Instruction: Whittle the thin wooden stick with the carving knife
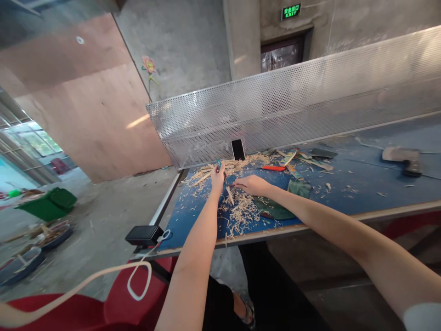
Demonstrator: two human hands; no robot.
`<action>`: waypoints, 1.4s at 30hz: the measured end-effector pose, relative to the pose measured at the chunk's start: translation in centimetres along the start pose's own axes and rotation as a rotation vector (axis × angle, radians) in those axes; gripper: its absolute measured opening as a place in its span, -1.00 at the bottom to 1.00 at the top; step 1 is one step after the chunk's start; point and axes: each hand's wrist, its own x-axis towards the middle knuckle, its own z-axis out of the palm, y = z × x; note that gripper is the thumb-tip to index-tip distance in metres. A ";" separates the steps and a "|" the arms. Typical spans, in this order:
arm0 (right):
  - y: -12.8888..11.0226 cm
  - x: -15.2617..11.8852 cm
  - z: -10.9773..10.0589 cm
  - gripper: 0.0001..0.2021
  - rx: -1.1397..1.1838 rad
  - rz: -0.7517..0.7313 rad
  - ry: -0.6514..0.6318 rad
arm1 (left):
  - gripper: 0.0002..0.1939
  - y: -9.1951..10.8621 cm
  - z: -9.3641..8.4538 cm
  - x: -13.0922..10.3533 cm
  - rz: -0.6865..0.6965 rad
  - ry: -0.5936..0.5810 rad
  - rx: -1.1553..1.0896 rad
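My left hand (217,178) is closed around a slim stick with a teal upper end and a pale, pointed lower end (230,196). That tip slants down over the wood shavings (243,212) on the blue tabletop. Just to the right, my right hand (254,185) is closed on a thin dark tool (238,185), whose near end reaches toward the stick. Its exact kind is too small to make out. Beneath my right hand and forearm lies a dark green cloth-like piece (280,209), partly covered by the arm.
A phone (238,150) leans on the perforated metal screen (262,99) behind the shavings. An orange-handled tool (274,168) and wood strips lie right of it. A hatchet-like tool (401,156) rests far right. A black box (144,235) with a white cable sits at the left corner.
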 end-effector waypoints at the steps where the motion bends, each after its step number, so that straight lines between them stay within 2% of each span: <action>1: 0.1 0.0 0.1 -0.75 -0.002 0.004 0.008 | -0.48 0.1 0.0 0.0 -0.009 -0.002 -0.015; 5: 0.1 0.0 0.4 -0.73 0.027 0.017 0.019 | -0.53 0.2 0.1 -0.1 -0.021 -0.016 -0.052; 9: -0.3 0.1 0.5 -0.71 0.116 0.041 -0.018 | -0.52 -0.3 -0.1 -0.1 0.026 -0.026 -0.082; 13: -1.0 0.1 -0.2 -0.72 0.232 0.074 -0.144 | -0.51 -1.1 -0.4 0.0 0.044 -0.040 -0.075; 17: -1.1 0.1 -1.2 -0.75 0.298 0.021 -0.215 | -0.48 -1.4 -0.5 0.2 0.011 -0.047 -0.081; 19: -0.8 0.0 -1.5 -0.78 0.334 0.005 -0.199 | -0.48 -1.4 -0.4 0.4 0.018 -0.073 -0.072; 24: -0.2 -0.3 -1.1 -0.78 0.340 0.049 -0.054 | -0.46 -1.1 0.0 0.5 -0.012 -0.087 -0.068; 30: -0.6 0.2 -0.7 -0.78 0.214 0.053 -0.043 | -0.45 -1.4 0.0 0.5 -0.012 -0.091 -0.095; 33: -1.2 0.3 -1.0 -0.79 0.256 0.055 -0.144 | -0.44 -1.8 -0.2 0.7 -0.008 -0.080 -0.097; 37: -2.0 0.0 -1.7 -0.83 0.293 -0.083 -0.375 | -0.42 -2.2 -0.5 0.7 0.001 -0.059 -0.091; 39: -2.0 -0.2 -2.2 -0.81 0.274 -0.119 -0.351 | -0.41 -2.2 -0.5 0.6 0.012 -0.061 -0.074; 42: -1.7 -0.3 -2.7 -0.76 0.252 -0.069 -0.182 | -0.39 -1.9 -0.5 0.5 0.038 -0.073 -0.018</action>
